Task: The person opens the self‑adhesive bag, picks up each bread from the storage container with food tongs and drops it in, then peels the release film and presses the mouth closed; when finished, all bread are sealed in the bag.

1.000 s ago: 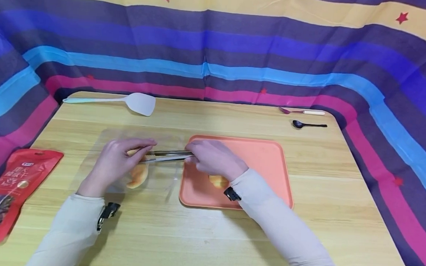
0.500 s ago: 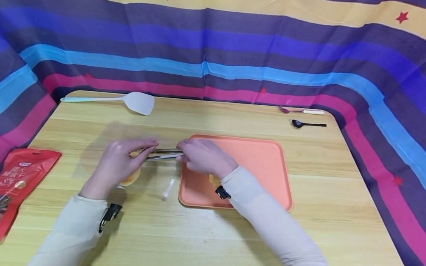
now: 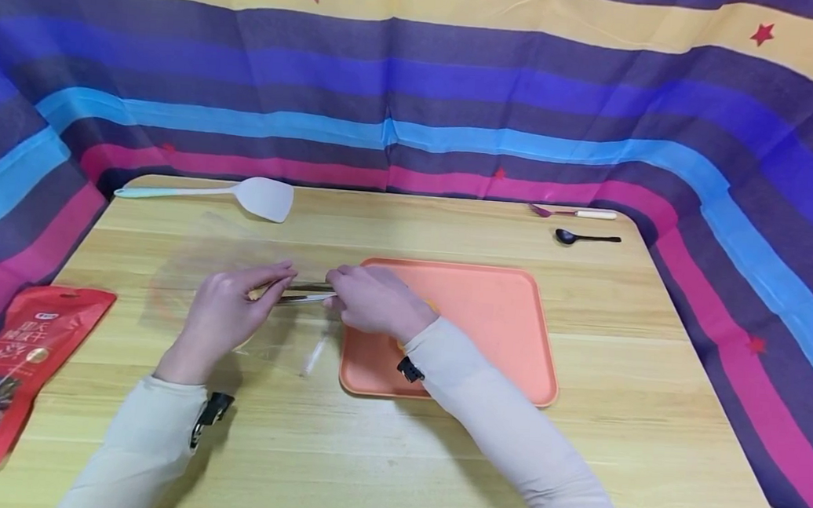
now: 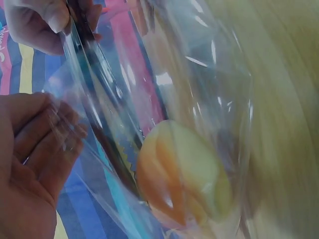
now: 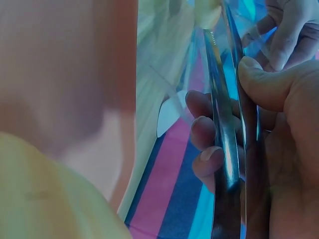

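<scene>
The right hand (image 3: 378, 301), gripping tongs (image 5: 227, 149), edges left over the tray (image 3: 489, 327); a bun (image 4: 182, 174) seems deeper in the bag (image 4: 214, 89) the left hand (image 3: 227, 304) pinches.

In the head view, the left hand (image 3: 229, 308) hides most of the bagged bun (image 4: 184, 174), the right hand (image 3: 378, 298) the back of the tongs (image 5: 227, 154), its wrist (image 3: 421, 330) most of the other bun (image 5: 45, 199). Left of the hands, the edge crops the red packet (image 3: 23, 373).

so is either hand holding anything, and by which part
The right hand grips the metal tongs by their two arms; the left hand holds the clear plastic bag near its opening.
</scene>
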`<state>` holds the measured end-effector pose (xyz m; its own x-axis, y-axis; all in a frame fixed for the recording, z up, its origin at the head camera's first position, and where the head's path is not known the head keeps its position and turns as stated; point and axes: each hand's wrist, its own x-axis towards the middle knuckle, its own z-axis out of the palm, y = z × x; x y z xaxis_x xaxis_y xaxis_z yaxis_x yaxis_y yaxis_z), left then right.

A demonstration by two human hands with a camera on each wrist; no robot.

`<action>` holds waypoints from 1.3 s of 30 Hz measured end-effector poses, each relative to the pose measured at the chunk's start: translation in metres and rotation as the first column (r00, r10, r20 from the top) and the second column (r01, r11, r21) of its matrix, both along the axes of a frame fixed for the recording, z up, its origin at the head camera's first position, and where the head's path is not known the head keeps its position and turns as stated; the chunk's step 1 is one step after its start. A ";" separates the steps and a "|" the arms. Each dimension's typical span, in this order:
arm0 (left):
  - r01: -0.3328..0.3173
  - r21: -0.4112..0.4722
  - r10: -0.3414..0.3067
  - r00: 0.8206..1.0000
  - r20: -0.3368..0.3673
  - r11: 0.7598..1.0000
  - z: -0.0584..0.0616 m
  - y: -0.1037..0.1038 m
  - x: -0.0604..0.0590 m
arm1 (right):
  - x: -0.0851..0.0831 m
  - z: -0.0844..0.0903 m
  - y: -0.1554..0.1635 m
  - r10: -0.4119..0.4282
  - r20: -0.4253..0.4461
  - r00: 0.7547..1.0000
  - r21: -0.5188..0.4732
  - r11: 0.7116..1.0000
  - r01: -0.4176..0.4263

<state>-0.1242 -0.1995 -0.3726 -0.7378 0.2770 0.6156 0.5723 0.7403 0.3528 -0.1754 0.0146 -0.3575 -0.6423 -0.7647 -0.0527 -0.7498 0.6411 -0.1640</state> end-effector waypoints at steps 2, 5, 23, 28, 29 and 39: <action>-0.018 0.000 0.018 1.000 -0.003 1.000 0.000 0.000 0.000 | 0.000 -0.001 0.000 0.000 -0.005 1.000 -0.002 1.000 0.000; -0.043 0.020 0.043 0.999 -0.018 0.999 0.000 0.000 -0.001 | 0.000 -0.001 -0.001 0.003 0.002 1.000 -0.008 1.000 -0.003; -0.058 0.065 0.056 0.998 0.029 0.996 0.001 0.000 -0.003 | 0.003 0.014 0.018 -0.033 0.061 0.998 0.027 0.999 0.031; -0.039 0.075 0.037 0.999 0.027 0.996 -0.001 -0.001 -0.004 | 0.004 0.021 0.038 -0.086 0.068 0.994 0.008 0.996 0.086; -0.036 0.076 0.034 0.999 0.028 0.996 -0.001 -0.001 -0.004 | 0.005 0.022 0.043 -0.095 0.074 0.993 0.005 0.996 0.094; -0.009 0.063 0.005 0.998 0.055 0.998 -0.004 -0.003 -0.005 | 0.017 0.031 0.089 -0.182 0.072 0.981 -0.037 0.982 0.185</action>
